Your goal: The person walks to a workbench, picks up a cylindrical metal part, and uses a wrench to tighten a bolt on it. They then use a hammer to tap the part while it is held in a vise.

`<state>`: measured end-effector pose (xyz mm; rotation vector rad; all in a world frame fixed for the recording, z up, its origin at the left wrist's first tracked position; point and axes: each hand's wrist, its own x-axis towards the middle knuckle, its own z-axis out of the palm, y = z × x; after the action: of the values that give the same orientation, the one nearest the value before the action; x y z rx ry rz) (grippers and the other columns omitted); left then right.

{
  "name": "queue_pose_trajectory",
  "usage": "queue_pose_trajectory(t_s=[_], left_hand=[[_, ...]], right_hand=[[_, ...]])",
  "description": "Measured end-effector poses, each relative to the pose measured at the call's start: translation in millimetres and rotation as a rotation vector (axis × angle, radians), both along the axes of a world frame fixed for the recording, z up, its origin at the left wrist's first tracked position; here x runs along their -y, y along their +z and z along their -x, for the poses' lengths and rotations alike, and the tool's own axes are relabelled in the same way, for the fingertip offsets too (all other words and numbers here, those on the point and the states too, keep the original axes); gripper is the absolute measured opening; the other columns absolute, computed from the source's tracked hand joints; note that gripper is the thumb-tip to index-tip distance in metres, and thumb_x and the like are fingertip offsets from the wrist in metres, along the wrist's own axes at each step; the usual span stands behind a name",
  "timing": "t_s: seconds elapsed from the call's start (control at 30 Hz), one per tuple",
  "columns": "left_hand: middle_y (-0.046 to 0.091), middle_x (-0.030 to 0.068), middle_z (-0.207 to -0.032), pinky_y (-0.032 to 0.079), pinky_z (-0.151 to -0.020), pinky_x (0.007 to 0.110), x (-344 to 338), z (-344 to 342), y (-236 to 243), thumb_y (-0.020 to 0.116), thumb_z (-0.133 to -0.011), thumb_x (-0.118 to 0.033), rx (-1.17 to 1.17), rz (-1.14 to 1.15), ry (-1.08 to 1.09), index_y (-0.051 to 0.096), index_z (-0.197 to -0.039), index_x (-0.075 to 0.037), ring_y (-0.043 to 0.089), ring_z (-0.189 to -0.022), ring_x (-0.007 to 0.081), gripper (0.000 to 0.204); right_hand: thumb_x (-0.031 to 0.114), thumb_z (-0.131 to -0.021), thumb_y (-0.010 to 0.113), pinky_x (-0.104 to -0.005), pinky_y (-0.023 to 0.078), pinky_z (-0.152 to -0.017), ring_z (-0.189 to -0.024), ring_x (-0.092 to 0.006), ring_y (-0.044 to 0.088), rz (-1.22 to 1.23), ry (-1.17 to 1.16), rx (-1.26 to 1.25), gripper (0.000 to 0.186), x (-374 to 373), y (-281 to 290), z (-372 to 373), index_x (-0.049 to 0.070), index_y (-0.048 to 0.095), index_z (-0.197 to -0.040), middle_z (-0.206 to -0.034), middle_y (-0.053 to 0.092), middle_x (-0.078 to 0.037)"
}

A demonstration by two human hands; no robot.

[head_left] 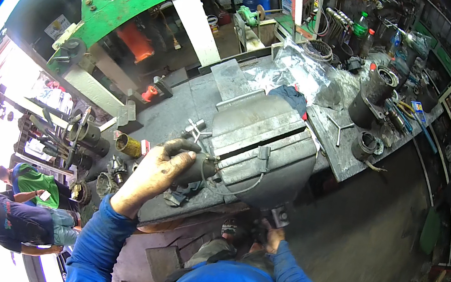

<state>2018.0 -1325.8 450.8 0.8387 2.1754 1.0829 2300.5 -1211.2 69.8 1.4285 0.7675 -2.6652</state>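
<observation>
A large grey bench vise (284, 175) stands at the bench's front edge, a dark gap running between its jaws. My left hand (159, 167) is closed round a dark metal cylinder (197, 173) at the left end of the jaws. From that cylinder a thin cable (241, 192) loops across to a small dark block (263, 153) on the front jaw. Below the vise, my right hand (271, 237) is curled at the metal screw end (279, 218), gripping its handle; the fingers are partly in shadow. Behind the left hand lies a three-armed metal puller (197, 130).
A yellowish ring-shaped part (128, 144) and dark motor housings (90, 139) stand left. A green-and-white press frame (135, 4) rises behind. On the right, a metal plate (344, 155) bears a cylindrical housing (367, 106) and tools. Two people (32, 223) are at far left.
</observation>
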Motion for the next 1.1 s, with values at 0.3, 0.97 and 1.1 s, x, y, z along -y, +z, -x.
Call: queue_pose_trajectory(t_s=[0.3, 0.97, 1.1], left_hand=[[0.078, 0.0197, -0.103, 0.058, -0.084, 0.04, 6.9, 7.8, 3.4, 0.064, -0.098, -0.036, 0.014, 0.07, -0.072, 0.074, -0.126, -0.003, 0.075, -0.092, 0.0259, 0.044], [0.079, 0.013, -0.096, 0.058, -0.077, 0.033, 14.6, 18.2, -16.3, 0.081, -0.086, -0.036, 0.08, -0.016, -0.091, 0.074, -0.13, -0.008, 0.072, -0.083, 0.0157, 0.053], [0.077, 0.0056, -0.102, 0.055, -0.069, 0.029, 18.6, 16.6, -12.2, 0.08, -0.089, -0.026, 0.112, 0.003, -0.09, 0.073, -0.131, -0.005, 0.067, -0.081, 0.0092, 0.047]], right_hand=[[-0.003, -0.093, 0.072, -0.0373, 0.062, -0.072, -0.096, -0.0259, 0.07, -0.534, -0.21, -0.089, 0.053, -98.7, 11.5, -21.8, 0.01, 0.055, -0.141, -0.12, 0.069, -0.015], [0.025, -0.08, 0.08, -0.0476, 0.05, -0.103, -0.118, -0.0382, 0.065, -1.434, 0.366, -0.547, 0.034, -44.4, 257.5, -25.6, 0.002, 0.078, -0.104, -0.135, 0.064, -0.028], [0.016, -0.086, 0.078, -0.0424, 0.057, -0.1, -0.133, -0.0347, 0.059, -1.1, 0.751, -0.661, 0.023, 1.4, 208.8, -2.3, 0.005, 0.078, -0.106, -0.16, 0.048, -0.019]])
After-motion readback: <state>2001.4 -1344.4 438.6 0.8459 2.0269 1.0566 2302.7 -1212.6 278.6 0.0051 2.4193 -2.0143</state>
